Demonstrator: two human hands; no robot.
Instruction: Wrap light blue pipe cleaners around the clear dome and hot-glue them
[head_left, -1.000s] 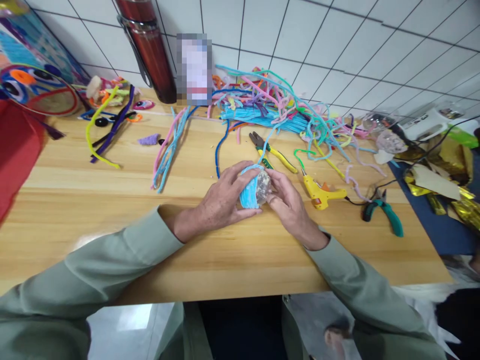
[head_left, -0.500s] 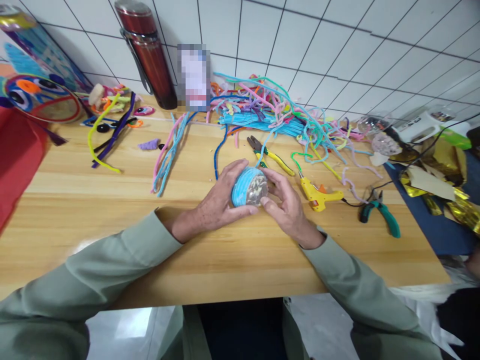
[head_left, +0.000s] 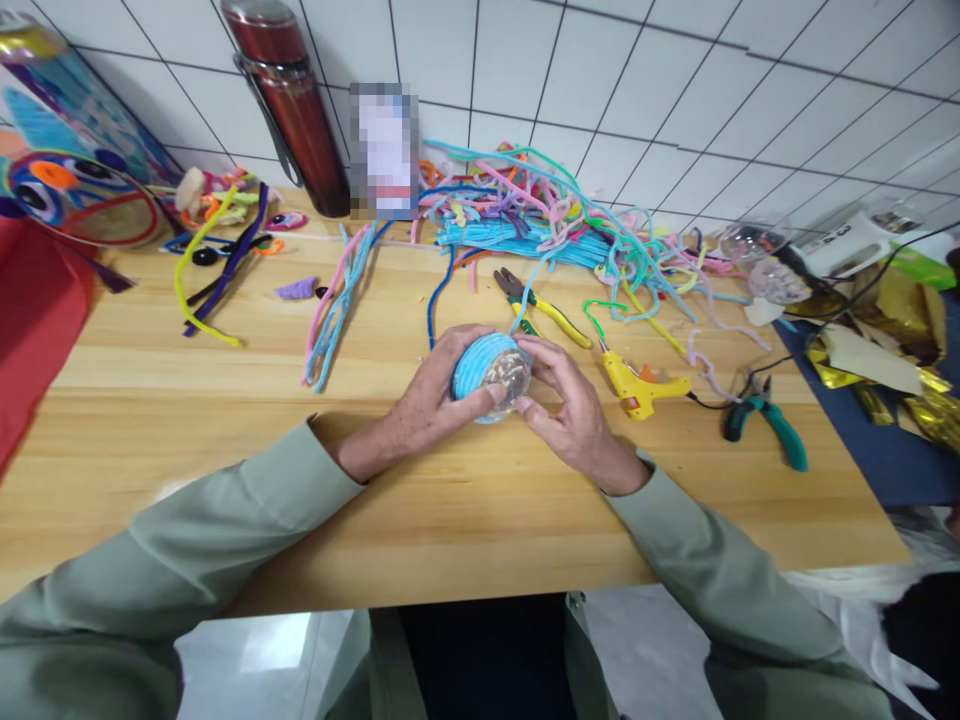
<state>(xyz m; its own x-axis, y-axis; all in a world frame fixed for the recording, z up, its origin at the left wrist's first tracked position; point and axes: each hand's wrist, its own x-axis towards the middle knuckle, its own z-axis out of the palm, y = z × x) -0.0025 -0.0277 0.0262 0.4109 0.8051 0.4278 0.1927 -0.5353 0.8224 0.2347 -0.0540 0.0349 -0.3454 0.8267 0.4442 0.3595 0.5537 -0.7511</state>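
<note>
Between my hands is a clear ball (head_left: 512, 376), its left part wrapped in rows of light blue pipe cleaner (head_left: 475, 364). A loose length of that pipe cleaner rises from the top of the ball toward the pile behind. My left hand (head_left: 442, 385) curls round the wrapped side, its thumb lying across the front of the ball. On the other side, my right hand (head_left: 562, 395) grips the ball's bare right edge with thumb and fingers. Just behind stand yellow-green pliers (head_left: 551, 315). A yellow glue gun (head_left: 637, 385) lies to the right of my right hand.
A heap of coloured pipe cleaners (head_left: 532, 235) runs along the tiled wall. Farther left stand a red thermos (head_left: 300, 120) and a blurred upright panel (head_left: 385, 150). Teal-handled pliers (head_left: 780, 430) and a black cord (head_left: 832, 310) lie at right, near gold foil (head_left: 930, 410).
The ball has turned and shifted slightly left, showing more of the blue rows. My left thumb has moved up onto its clear face.
</note>
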